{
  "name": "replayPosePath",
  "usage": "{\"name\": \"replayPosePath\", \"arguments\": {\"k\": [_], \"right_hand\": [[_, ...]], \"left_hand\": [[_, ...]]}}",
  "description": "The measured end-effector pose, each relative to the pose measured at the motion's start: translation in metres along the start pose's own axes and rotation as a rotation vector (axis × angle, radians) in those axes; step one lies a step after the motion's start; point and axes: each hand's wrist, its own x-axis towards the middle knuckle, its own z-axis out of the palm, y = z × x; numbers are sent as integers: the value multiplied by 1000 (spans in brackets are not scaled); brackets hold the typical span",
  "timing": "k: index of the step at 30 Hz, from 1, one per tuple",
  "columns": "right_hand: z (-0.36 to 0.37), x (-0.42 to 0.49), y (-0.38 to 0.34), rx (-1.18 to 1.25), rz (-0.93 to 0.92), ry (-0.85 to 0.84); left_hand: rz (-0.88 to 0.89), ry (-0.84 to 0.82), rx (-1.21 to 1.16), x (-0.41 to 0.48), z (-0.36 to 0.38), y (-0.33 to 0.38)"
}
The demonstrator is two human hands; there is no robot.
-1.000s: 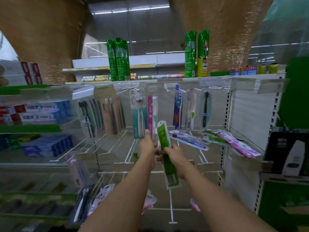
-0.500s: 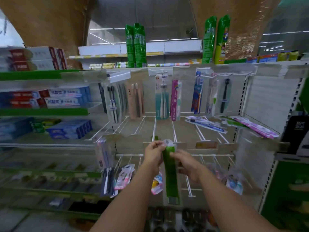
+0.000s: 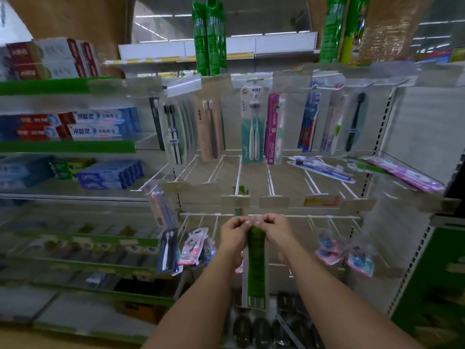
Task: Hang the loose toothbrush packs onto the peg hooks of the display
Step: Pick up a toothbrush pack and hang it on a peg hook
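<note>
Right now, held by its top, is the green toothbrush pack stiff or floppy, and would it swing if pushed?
Probably fairly stiff: the green toothbrush pack hangs straight below the left hand and right hand, which pinch only its top. Likely light, since that pinch alone carries it. A push low down would probably swing it, as its lower end hangs free.

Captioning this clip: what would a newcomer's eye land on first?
The long green toothbrush pack, dead centre, pinched at its clear top tab by the left hand and right hand just below the middle row of peg hooks. Next, the loose purple pack lying flat across hooks at the right.
</note>
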Motion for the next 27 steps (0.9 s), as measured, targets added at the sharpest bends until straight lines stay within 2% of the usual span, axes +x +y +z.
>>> {"name": "replayPosePath", "arguments": {"k": [10, 14, 16, 18, 21, 27], "right_hand": [[19, 31, 27, 39, 94, 24], [29, 51, 36, -7, 85, 159], [32, 60, 38, -73, 71, 229], [39, 68, 38, -67, 71, 219], [48, 72, 37, 43, 108, 127], [47, 77, 42, 8, 109, 49]], "left_hand": [[-5, 85, -17, 31, -14, -20], [53, 140, 153, 47, -20, -30], [49, 26, 215, 55, -22, -37], [63, -90, 275, 61, -20, -40], [123, -70, 354, 72, -23, -38], [-68, -174, 267, 74, -34, -28]]}}
